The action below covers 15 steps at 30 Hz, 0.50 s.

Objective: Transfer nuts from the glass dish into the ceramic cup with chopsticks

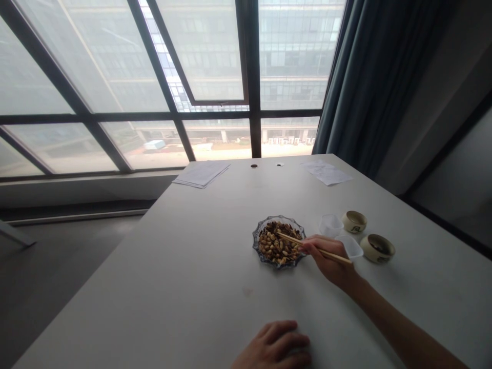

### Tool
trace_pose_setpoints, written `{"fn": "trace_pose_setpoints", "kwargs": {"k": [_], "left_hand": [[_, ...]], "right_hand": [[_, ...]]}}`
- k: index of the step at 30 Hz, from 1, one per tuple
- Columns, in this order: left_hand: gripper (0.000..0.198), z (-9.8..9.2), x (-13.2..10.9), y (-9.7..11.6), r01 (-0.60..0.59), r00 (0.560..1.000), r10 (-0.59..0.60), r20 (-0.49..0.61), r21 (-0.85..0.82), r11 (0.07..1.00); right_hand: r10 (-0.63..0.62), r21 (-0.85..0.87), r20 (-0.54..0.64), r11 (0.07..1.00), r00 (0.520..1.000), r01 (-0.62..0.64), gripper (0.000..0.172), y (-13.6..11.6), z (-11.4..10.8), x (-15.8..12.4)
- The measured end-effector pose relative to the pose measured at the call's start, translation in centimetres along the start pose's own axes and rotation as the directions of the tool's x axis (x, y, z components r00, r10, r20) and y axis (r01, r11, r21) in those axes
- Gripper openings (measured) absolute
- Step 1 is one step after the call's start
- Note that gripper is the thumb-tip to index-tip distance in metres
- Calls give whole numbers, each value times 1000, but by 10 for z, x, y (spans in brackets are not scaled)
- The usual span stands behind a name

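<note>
My right hand (330,259) is closed around a pair of wooden chopsticks (292,238). Their tips reach over the heap of mixed shelled-looking nuts and dark seeds (277,247) and touch or nearly touch it. The heap fills a scalloped glass bowl (258,256) on the white table. Whether anything is pinched between the tips is too small to make out. Near the table's front, my left hand (274,348) rests on the surface, fingers loosely bent and slightly apart, with nothing seen in it. It is apart from the bowl.
Two clear plastic containers (329,224) stand right of the bowl, one partly behind my right hand. Beside them are two beige ceramic cups (378,249). Papers (202,174) lie at the far left, more sheets (326,171) at the far right. Windows and a dark curtain (349,102) lie beyond.
</note>
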<state>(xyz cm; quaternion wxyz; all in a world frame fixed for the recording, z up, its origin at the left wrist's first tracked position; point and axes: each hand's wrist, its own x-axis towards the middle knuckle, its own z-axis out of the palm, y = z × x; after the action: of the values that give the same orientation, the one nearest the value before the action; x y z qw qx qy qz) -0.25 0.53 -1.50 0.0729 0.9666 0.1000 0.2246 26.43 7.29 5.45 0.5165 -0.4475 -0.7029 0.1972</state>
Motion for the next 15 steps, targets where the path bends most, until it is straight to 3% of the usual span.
{"fn": "trace_pose_setpoints", "kwargs": {"k": [5,9,12,15], "left_hand": [[25,-1,0,0,1,999,-2,39,22,1000],[24,-2,0,1,10,1000,-11,27,21,1000],[23,-4,1,1,9,1000,-10,16,10,1000],[23,-5,1,1,10,1000,-10,15,4,1000]], "right_hand": [[-36,-76,-111,997,993,27,20,-25,-27,-4],[-24,-109,-339,994,940,-14,14,-48,-69,-18],[35,-128,-552,984,833,-126,16,-59,-101,-36],[119,-112,-725,952,679,-286,20,-63,-130,-53]]}}
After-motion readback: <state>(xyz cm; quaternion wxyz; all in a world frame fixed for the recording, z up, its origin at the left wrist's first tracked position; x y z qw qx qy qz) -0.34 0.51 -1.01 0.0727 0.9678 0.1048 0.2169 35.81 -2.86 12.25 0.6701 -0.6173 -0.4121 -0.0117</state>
